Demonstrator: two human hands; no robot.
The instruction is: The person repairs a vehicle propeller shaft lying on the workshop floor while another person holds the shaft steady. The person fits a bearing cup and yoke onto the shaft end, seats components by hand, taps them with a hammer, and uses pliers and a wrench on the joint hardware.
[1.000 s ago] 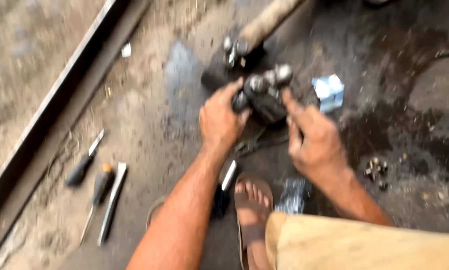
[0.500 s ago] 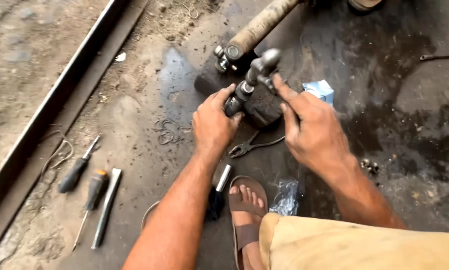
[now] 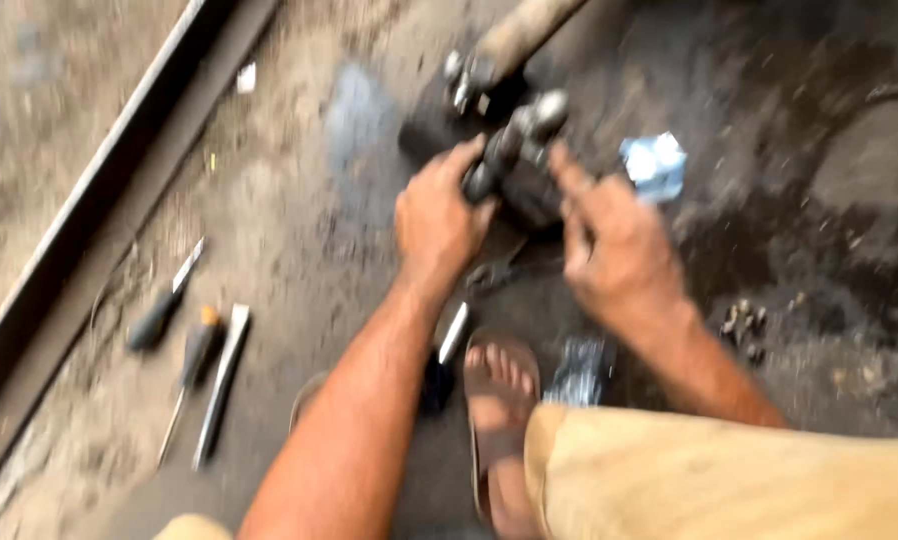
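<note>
Oily, dark concrete floor [image 3: 819,250] fills the blurred view. Nearest to the camera is the person's foot in a sandal [image 3: 502,400], beside a beige trouser leg [image 3: 729,480]. On the left lie two screwdrivers [image 3: 161,312] and a flat metal bar [image 3: 221,385], close together. A small group of metal bits [image 3: 744,325] lies at the right. Farther, the left hand [image 3: 437,222] closes its fingers around the dark greasy metal part [image 3: 514,165], which stands on the floor between both hands. The right hand [image 3: 609,250] is just beside this part, fingers loosely spread; whether they touch it cannot be told. Behind the part lies a wooden handle [image 3: 524,30], and a crumpled silver wrapper [image 3: 654,165] lies to the right.
</note>
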